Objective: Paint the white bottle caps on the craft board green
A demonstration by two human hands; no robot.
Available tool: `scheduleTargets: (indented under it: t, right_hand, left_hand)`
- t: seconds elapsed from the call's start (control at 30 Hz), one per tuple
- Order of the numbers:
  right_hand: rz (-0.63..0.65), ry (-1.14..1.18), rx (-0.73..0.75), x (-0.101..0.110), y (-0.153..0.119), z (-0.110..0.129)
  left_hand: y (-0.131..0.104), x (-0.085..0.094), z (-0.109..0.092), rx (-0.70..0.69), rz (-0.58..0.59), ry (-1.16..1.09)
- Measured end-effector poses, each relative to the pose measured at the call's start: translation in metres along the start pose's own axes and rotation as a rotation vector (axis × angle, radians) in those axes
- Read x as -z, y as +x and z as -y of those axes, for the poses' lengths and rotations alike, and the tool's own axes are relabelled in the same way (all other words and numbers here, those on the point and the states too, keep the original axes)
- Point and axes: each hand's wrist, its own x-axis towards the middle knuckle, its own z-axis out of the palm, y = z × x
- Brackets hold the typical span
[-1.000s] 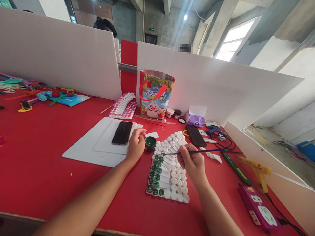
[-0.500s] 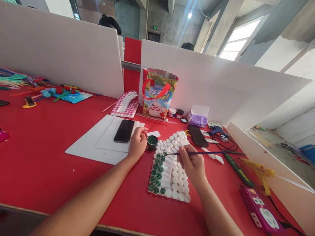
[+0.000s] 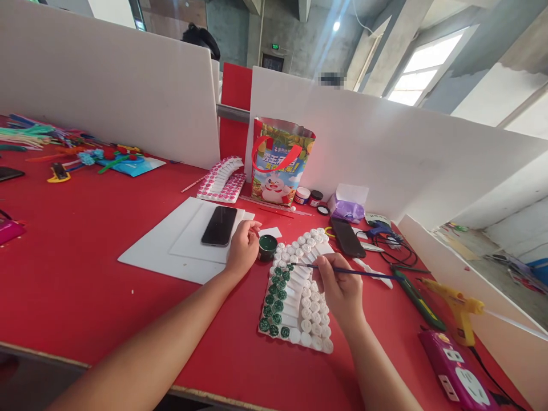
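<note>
A thin dark paintbrush [image 3: 363, 273] is pinched in my right hand [image 3: 342, 288], its tip touching a small rolled white roundel on an arched relief panel [image 3: 295, 297]. Green paint covers the roundels along the panel's left side; those on the right and at the top are white. My left hand [image 3: 243, 248] rests loosely curled on the edge of the white boards [image 3: 162, 251], with nothing seen in it. Right beside it stands an open jar of dark green paint [image 3: 268, 248]; whether the fingers touch the jar I cannot tell.
A black phone [image 3: 220, 225] lies on the boards. Behind are a pink-painted panel [image 3: 222, 180] and a colourful bag [image 3: 278, 165]. To the right lie another phone [image 3: 347, 237], a green cutter [image 3: 417, 299], a yellow glue gun [image 3: 458, 305] and a purple power strip [image 3: 456, 368].
The brush tip has moved slightly along the upper green roundels, and its handle tilts down more to the right. My left hand stays by the jar. The whole view has shifted slightly.
</note>
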Motion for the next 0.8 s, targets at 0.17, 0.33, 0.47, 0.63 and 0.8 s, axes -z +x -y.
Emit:
scheduleTargets:
  t: [0.17, 0.33, 0.47, 0.63, 0.8]
  right_hand:
    - [0.073, -0.020, 0.065, -0.0001, -0.0008, 0.0045]
    - [0.031, -0.042, 0.097, 0.0008, -0.0014, 0.0057]
    - [0.088, -0.049, 0.123, 0.0005, -0.0010, 0.0080]
    - [0.051, -0.068, 0.148, 0.0007, -0.0015, 0.0089]
    - [0.068, -0.079, 0.122, 0.0009, -0.0026, 0.0070]
  left_hand:
    - [0.0000, -0.0001, 0.0010, 0.009, -0.006, -0.006]
    - [-0.0003, -0.0006, 0.0014, 0.024, 0.001, -0.014]
    - [0.0002, -0.0005, 0.0017, 0.028, -0.004, -0.013]
    - [0.0003, -0.0003, 0.0028, 0.029, 0.007, -0.020]
    - [0.0002, -0.0001, 0.0026, 0.029, 0.008, -0.016]
